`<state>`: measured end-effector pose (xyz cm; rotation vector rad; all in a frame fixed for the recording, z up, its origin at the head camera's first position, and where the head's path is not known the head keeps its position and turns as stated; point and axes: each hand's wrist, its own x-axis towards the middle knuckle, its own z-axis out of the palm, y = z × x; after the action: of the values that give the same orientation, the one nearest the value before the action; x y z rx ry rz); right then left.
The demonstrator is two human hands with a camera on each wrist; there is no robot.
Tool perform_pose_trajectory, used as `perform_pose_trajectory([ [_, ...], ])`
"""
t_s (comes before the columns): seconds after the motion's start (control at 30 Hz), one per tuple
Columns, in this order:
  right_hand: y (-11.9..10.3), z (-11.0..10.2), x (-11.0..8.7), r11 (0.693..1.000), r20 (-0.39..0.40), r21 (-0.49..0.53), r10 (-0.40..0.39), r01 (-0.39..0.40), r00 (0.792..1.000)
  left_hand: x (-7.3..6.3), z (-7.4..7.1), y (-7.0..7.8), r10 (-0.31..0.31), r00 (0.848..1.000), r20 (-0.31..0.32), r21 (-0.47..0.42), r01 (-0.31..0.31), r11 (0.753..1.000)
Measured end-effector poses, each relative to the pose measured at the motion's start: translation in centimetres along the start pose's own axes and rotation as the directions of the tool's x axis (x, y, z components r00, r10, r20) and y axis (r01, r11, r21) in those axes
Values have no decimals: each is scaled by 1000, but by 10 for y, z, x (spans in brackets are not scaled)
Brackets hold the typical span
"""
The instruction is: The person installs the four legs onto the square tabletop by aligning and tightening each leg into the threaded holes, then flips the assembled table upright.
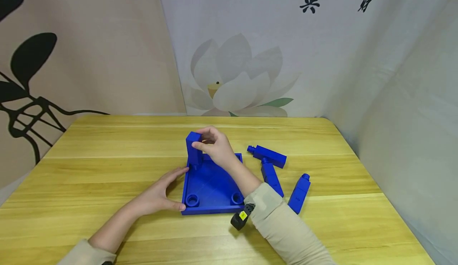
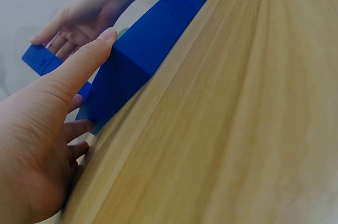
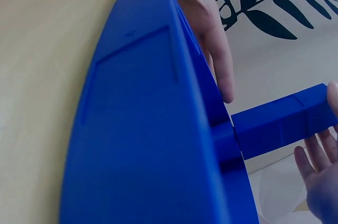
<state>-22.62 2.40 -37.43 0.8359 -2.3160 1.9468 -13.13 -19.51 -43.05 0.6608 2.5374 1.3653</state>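
Observation:
A shallow blue square tray-like base [image 1: 214, 185] with raised rims lies on the table, with round sockets in its visible near corners. My right hand [image 1: 217, 147] pinches the upper part of a blue square leg [image 1: 193, 149] between thumb and fingers. That leg stands upright over the base's far-left corner; in the right wrist view its lower end meets the round socket [image 3: 226, 142]. My left hand [image 1: 155, 195] rests against the base's left side, thumb at the near corner and fingers fairly straight along the rim. How deep the leg sits is hidden.
To the right of the base lie several more blue legs: one at the back [image 1: 270, 156], one below it [image 1: 272, 177] touching it, and one nearer the front [image 1: 299, 193]. Their narrow round ends show. A printed curtain [image 1: 243, 70] hangs behind the wooden table [image 1: 125, 149].

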Motion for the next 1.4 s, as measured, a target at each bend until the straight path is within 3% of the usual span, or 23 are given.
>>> perform_pose_trajectory([
  [0.33,2,1,0,1000,-26,14,-24,24,999,0,1,-1,-1,1000,-1,3,1,1000],
  [0.6,-21,-5,-2,997,129,-4,-73,74,989,0,0,-2,-9,1000,3,-8,9,1000],
  [0.8,-3,-7,7,997,191,-24,-68,74,979,0,1,-2,2,1000,1,-8,-2,1000],
  [1.17,0,-8,7,996,195,-58,-54,66,979,0,1,-3,7,1000,2,-11,-7,1000],
  [1.4,2,-6,7,998,150,-54,-34,43,988,1,0,-3,2,1000,8,-18,-2,1000],
])
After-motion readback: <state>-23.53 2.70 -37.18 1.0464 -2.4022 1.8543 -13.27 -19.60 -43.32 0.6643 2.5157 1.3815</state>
